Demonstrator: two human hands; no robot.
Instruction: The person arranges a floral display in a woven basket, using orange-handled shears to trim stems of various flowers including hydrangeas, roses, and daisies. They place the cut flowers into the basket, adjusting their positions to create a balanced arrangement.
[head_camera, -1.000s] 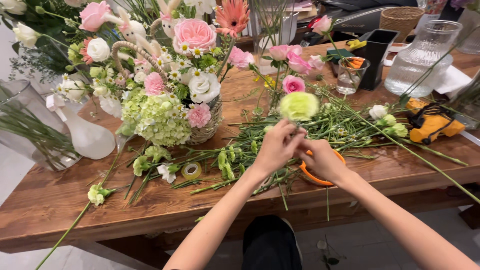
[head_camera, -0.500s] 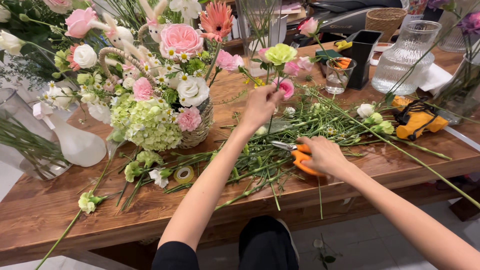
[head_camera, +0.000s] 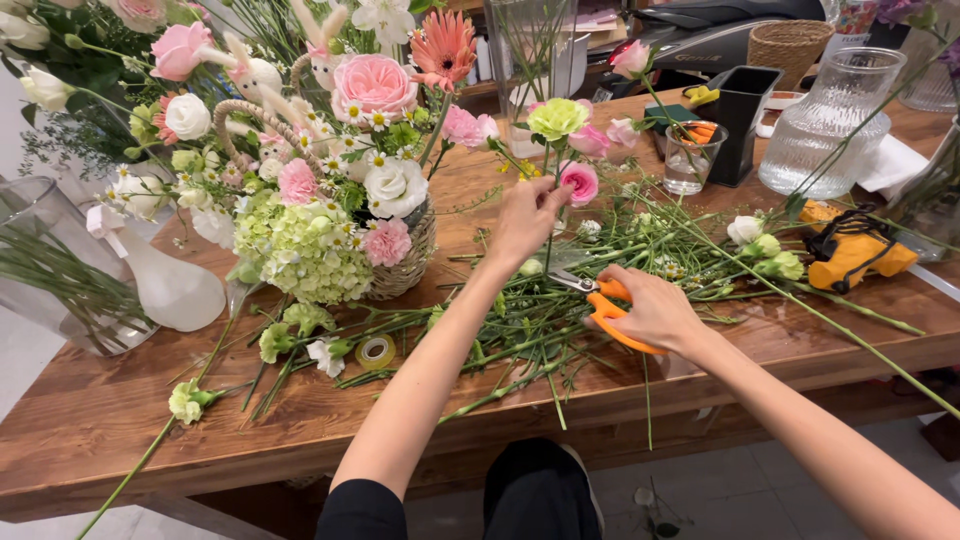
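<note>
Over a wooden worktable (head_camera: 90, 440) strewn with cut green stems and leaves, a person is working on flowers, seen from above through a head-worn camera. Their left hand (head_camera: 525, 215) is pinching a thin stem between thumb and fingers, holding a pale green flower (head_camera: 557, 118) upright above the table, just right of a woven basket arrangement (head_camera: 330, 200) packed with pink, white and green blooms. Their right hand (head_camera: 650, 310) is resting on the tabletop, fingers curled closed around the orange handles of a pair of scissors (head_camera: 600, 297), whose blades are pointing left toward the stem (whether the blades are apart is too small to tell). The green flower looks very light and delicate; its stem seems slender and easily bent or bruised, and the ruffled head would likely crush under pressure, so a soft pinch on the stem well below the bloom appears the safest place to hold it. Near the back edge are standing a clear glass jug (head_camera: 828, 125) and a small black container (head_camera: 740, 120), and a roll of tape (head_camera: 376, 352) is lying among the stems.
</note>
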